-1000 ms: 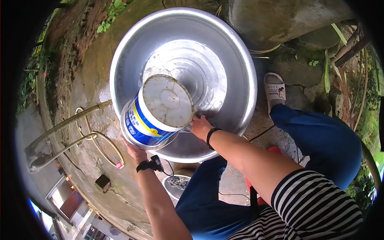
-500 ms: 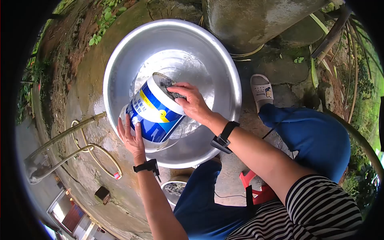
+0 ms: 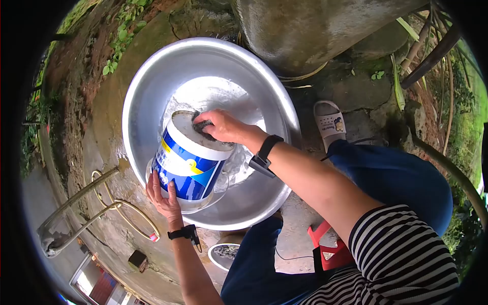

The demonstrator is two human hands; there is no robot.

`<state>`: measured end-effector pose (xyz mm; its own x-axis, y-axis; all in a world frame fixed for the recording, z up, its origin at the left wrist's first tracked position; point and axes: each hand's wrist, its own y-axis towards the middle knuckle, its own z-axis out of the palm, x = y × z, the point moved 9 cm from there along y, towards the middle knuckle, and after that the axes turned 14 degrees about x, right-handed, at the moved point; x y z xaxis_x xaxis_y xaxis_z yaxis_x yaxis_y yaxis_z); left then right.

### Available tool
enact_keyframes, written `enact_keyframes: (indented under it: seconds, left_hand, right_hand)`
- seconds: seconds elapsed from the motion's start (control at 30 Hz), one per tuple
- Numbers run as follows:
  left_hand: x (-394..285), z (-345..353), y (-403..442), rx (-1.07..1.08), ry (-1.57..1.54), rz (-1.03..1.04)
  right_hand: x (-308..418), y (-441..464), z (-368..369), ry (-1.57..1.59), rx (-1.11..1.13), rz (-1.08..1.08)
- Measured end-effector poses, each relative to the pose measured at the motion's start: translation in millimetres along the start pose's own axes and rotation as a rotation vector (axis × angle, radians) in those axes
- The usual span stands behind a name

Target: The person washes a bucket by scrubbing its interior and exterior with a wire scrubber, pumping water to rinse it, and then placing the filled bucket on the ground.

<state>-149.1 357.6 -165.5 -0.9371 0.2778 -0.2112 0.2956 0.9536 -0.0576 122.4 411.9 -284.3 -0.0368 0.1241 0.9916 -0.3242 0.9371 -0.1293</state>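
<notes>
A blue and white bucket [image 3: 189, 165] is tilted over a large metal basin [image 3: 152, 76], its flat, dirty bottom facing up and away from me. My left hand [image 3: 165, 199] supports the bucket's lower left side with fingers spread against it. My right hand [image 3: 221, 127] grips a dark scouring pad [image 3: 202, 123] and presses it on the bucket's bottom. A thin wire handle hangs by the bucket's lower end. Wet, shiny patches show on the basin's floor.
A large stone-like vessel [image 3: 290, 35] stands beyond the basin. A hose [image 3: 133, 218] lies on the wet ground at left. Near my legs are a small bowl [image 3: 216, 262] with dark contents and a red stool [image 3: 335, 254]. My sandal [image 3: 330, 122] is at right.
One second ago my right hand was beside the bucket's bottom edge. It has since moved onto the bottom with the dark pad, shifting slightly left over the last half second. The camera view has shifted.
</notes>
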Motion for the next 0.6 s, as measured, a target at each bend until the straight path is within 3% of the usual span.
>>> enact_keyframes:
  seconds: [0.07,0.13,0.3,0.37,0.43,0.53,0.6]
  left_hand:
    - [-6,-3,0,0.011,0.015,0.010]
    - [-6,-1,-3,-0.010,0.031,0.016]
    - [-12,3,-18,-0.064,0.028,0.010]
    - [-10,3,-19,-0.067,0.024,-0.024]
    - [-10,5,-19,-0.085,0.034,-0.038]
    - [-3,5,-18,-0.090,0.016,-0.110]
    - [-5,2,-19,-0.096,-0.005,-0.125]
  right_hand:
    - [29,-8,-1,0.046,-0.035,-0.078]
    - [51,3,5,0.135,-0.026,-0.291]
    - [-13,79,12,-0.214,-0.076,-0.211]
    - [-61,76,15,-0.409,0.076,0.007]
    - [-89,53,10,-0.307,0.060,0.162]
    - [-82,12,12,-0.509,0.013,0.277]
    - [-110,-12,17,-0.463,0.186,0.649]
